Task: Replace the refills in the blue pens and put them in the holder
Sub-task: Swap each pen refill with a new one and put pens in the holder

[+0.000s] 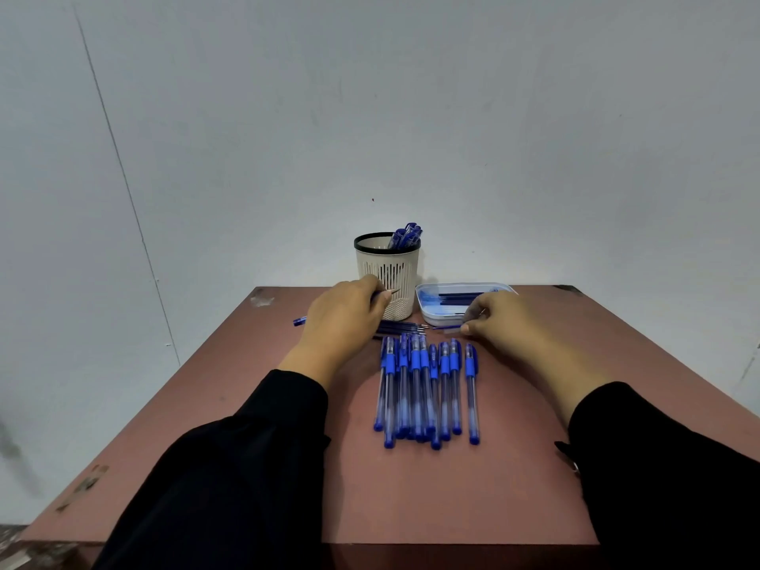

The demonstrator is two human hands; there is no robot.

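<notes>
My left hand [341,318] grips an uncapped blue pen [299,321], whose metal tip points right in front of the holder. My right hand [506,322] pinches a thin blue refill [446,327] low over the table, just in front of the white tray [425,312]. More refills lie in that tray. A cream slotted holder [386,273] with a black rim stands at the table's far edge, with several blue pens [406,234] in it. Several capped blue pens [427,388] lie in a row between my forearms. A few loose refills [401,327] lie beyond that row.
The brown table [452,487] stands against a pale wall. Its front edge is close to me and its left edge slopes away at the left. My black sleeves cover the near corners.
</notes>
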